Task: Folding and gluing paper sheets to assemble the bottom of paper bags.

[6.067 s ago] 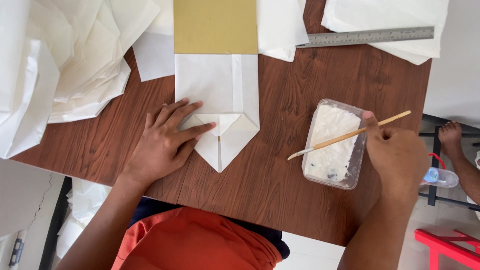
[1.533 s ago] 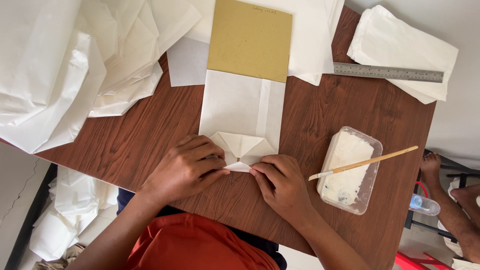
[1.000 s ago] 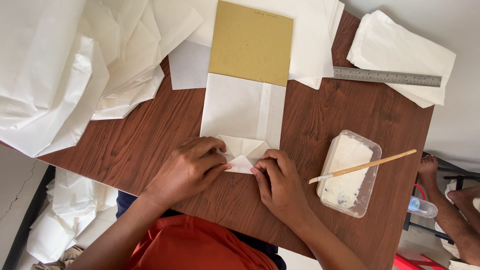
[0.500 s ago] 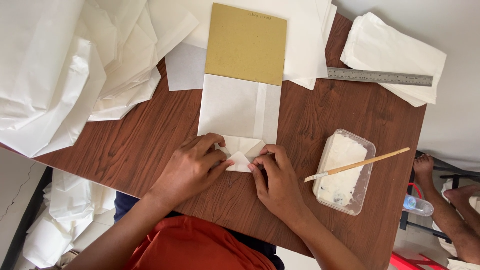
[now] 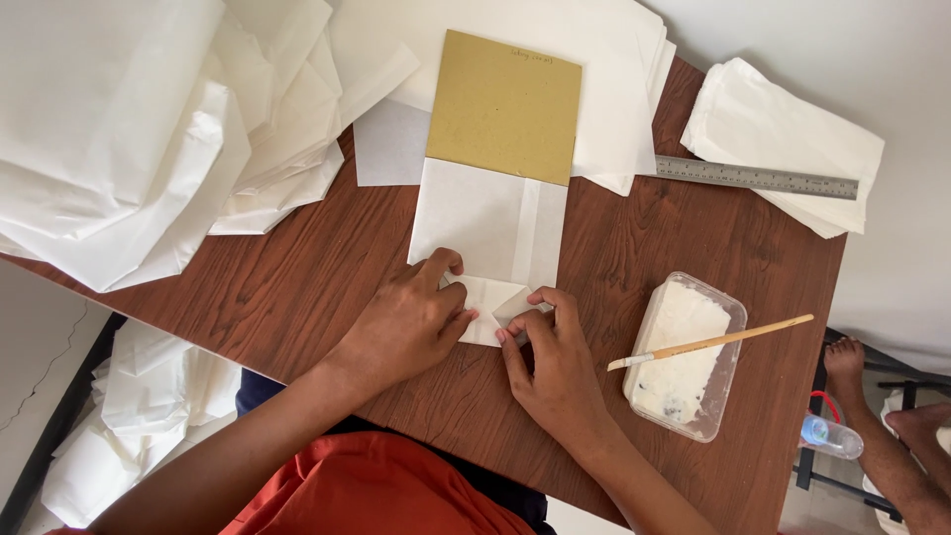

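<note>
Wooden table (image 5: 297, 287) — left hand (image 5: 411, 322) and right hand (image 5: 555, 372) grip the paper bag's (image 5: 490, 233) folded flap (image 5: 490, 302) beside the paste tub (image 5: 684, 357) — press creases evenly.

I see a small handwork place for making paper bags, maybe inside a home. The wooden bench (image 5: 693, 238) carries heaps of white paper sheets (image 5: 129, 129) in the upper left of the frame, finished bags (image 5: 783, 129) in the upper right, a steel ruler (image 5: 758, 178), and a plastic tub of white paste (image 5: 684, 357) with a stick (image 5: 713, 342). A bare foot (image 5: 847, 362) shows at the right edge.
</note>
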